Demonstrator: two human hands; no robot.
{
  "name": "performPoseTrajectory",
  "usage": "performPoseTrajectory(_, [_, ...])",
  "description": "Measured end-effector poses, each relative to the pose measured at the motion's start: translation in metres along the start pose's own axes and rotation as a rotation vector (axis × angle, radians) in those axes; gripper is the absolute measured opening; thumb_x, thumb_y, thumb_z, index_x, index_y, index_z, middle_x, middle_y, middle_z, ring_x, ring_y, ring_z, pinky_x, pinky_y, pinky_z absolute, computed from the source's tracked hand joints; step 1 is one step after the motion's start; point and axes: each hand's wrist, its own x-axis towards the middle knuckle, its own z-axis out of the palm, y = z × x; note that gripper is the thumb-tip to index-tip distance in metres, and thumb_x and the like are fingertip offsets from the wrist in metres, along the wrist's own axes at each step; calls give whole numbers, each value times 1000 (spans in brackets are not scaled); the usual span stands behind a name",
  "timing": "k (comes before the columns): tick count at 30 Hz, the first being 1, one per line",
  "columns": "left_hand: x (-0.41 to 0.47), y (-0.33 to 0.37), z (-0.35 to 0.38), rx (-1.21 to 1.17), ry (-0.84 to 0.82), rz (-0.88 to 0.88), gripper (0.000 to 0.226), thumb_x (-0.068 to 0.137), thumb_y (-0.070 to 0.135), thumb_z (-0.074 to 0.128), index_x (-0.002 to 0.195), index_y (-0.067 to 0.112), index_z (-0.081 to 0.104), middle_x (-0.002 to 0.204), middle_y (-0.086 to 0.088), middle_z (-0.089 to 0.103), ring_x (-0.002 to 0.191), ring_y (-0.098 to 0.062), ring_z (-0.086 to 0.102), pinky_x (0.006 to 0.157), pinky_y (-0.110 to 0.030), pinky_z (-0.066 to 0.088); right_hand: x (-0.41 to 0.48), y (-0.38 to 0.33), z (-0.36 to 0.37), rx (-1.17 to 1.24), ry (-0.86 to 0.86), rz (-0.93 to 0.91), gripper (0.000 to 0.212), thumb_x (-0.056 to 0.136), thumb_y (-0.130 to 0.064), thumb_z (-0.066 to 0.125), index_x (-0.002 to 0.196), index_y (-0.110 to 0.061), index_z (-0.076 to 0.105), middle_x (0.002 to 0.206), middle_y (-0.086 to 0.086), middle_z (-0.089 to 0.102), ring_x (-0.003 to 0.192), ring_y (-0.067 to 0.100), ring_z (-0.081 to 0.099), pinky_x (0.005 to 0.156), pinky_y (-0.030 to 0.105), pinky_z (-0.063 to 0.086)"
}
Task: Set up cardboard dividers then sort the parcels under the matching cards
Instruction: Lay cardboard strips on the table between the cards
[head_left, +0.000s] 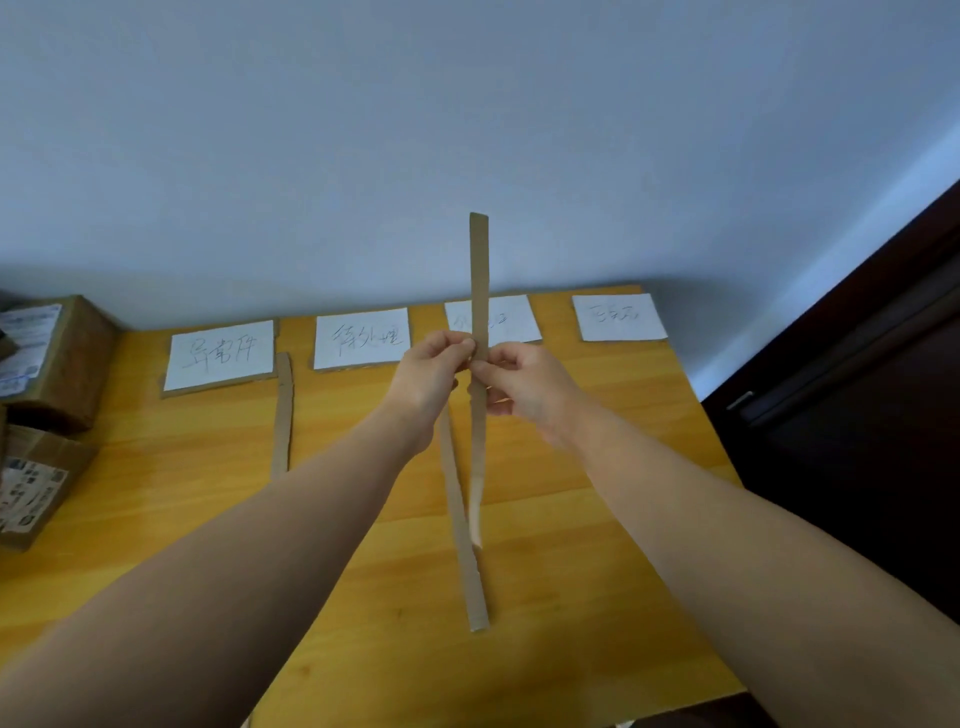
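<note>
A long cardboard strip stands upright above the middle of the yellow table, pinched at its middle by my left hand and my right hand. Its lower end hangs free, slightly curled. Another strip lies flat on the table beneath, running toward me. One more strip lies between the first two cards. Several white cards with handwriting line the table's far edge: far-left card, second card, third card partly hidden by the held strip, right card.
Cardboard parcels with shipping labels sit at the left edge: an upper one and a lower one. A pale wall rises behind the table. Dark wooden furniture stands to the right of the table.
</note>
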Motion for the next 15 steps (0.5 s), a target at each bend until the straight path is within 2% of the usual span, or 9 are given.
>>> performPoseTrajectory(4, [-4,-4,34,144,52,-40,24,98,33,48,111,18,60,116,-1,64,106,-17,58,96,-35,46,-15,9,-51,-180,150,21,10,97,-11,53,99,-8,62,82,5,63,73,16,60,58,25,49])
performPoseTrajectory(9, [-10,-32,53,265,73,-83,22,100,29,44,112,16,55,113,-5,63,104,-20,58,100,-42,45,-22,49,-109,-208,245,141,13,98,-9,50,102,-7,63,81,7,62,70,19,59,60,27,47])
performPoseTrajectory(12, [-9,-53,59,305,84,-112,21,100,28,43,112,18,57,113,-7,63,101,-20,58,97,-42,46,-15,76,-126,-170,275,168,14,99,-8,50,103,-8,63,82,8,62,71,20,59,58,26,47])
performPoseTrajectory(15, [-3,-72,62,345,77,-138,23,101,27,41,115,19,59,112,-6,63,99,-20,58,93,-39,47,-2,95,-134,-163,269,146,20,99,-8,50,114,-6,62,88,11,63,74,20,61,56,23,46])
